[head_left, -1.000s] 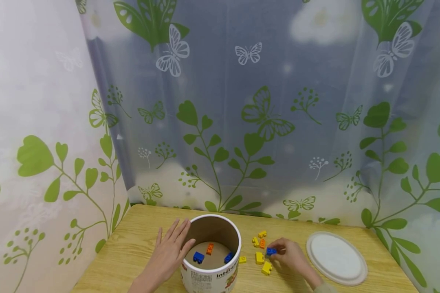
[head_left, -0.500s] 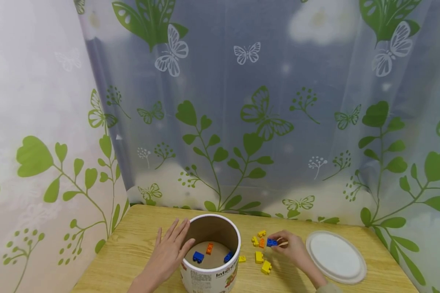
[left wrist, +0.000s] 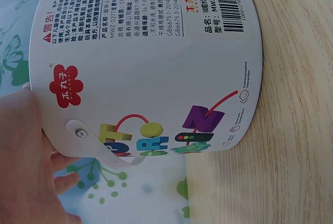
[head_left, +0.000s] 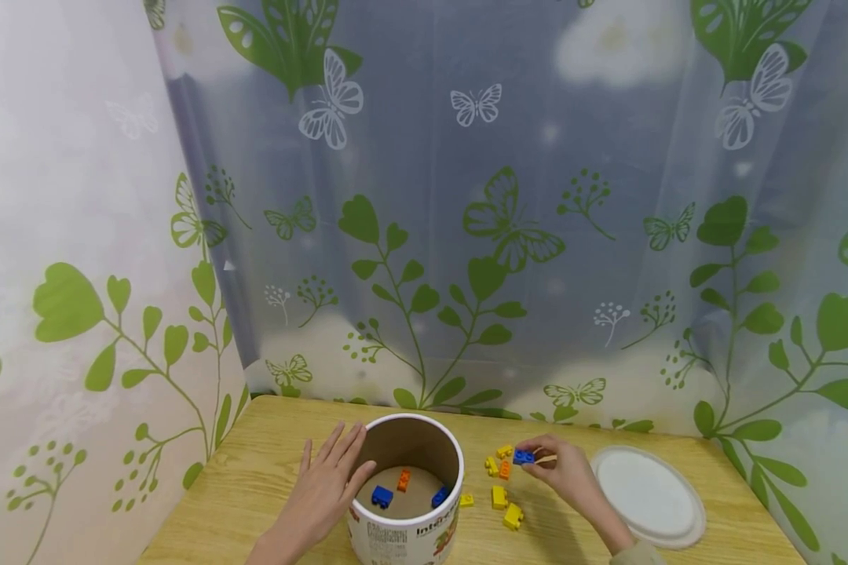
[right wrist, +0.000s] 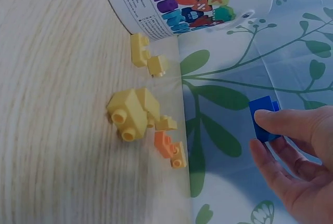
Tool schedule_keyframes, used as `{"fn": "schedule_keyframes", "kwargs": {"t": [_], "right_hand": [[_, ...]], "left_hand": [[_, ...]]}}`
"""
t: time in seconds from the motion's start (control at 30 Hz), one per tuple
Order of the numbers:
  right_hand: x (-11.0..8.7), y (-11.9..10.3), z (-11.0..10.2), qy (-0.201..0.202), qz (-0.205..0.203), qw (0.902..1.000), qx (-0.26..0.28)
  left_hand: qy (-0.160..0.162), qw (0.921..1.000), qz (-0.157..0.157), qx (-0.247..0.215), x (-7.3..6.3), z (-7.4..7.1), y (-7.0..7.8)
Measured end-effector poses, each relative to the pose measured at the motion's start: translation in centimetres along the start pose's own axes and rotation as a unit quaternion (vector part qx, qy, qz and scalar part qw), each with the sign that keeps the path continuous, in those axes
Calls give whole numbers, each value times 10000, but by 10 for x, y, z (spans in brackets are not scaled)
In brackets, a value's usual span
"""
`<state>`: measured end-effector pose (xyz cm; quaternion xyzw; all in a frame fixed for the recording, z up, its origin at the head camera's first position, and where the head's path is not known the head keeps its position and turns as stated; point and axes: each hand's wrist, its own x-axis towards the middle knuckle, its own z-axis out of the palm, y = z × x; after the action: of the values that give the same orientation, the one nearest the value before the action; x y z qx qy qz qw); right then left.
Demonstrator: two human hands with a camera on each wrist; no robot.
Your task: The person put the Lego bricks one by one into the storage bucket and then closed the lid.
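My right hand (head_left: pixel 564 471) pinches a blue building brick (head_left: pixel 524 457) between thumb and fingers, raised above the table. In the right wrist view the same blue brick (right wrist: pixel 264 117) shows between the thumb and fingertips. My left hand (head_left: pixel 325 490) rests with outstretched fingers on the left rim of a round white tub (head_left: pixel 452 439). Inside the tub lie two blue bricks (head_left: pixel 381 496) and an orange brick (head_left: pixel 403 479). Several yellow bricks (head_left: pixel 498 497) and one orange brick (head_left: pixel 505 470) lie on the table between the tub and my right hand.
A white round lid (head_left: pixel 650 496) lies flat on the wooden table (head_left: pixel 283 424) right of my right hand. The tub has a white handle (left wrist: pixel 104 148) on its side. A patterned curtain (head_left: pixel 424 235) hangs along the table's back and left edges.
My right hand has lifted the blue brick up from beside the yellow bricks, away from the tabletop. My left hand has stayed on the tub's rim.
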<state>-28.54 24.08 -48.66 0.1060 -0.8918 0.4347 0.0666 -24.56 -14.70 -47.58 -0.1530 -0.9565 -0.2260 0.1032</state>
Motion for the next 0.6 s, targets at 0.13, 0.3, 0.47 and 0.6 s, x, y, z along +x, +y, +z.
{"fn": "schedule_keyframes", "kwargs": {"t": [0.13, 0.3, 0.47, 0.6], "right_hand": [[2, -4, 0, 141, -28, 9999, -36], [8, -15, -1, 199, -83, 9997, -64], [14, -32, -1, 139, -258, 9995, -81], [18, -46, 3, 69, -520, 9986, 72]], "left_hand": [[2, 10000, 4, 4, 0, 0, 0], [57, 10000, 21, -51, -1, 0, 1], [38, 10000, 20, 4, -1, 0, 1], [11, 10000, 9, 83, 0, 0, 0]]}}
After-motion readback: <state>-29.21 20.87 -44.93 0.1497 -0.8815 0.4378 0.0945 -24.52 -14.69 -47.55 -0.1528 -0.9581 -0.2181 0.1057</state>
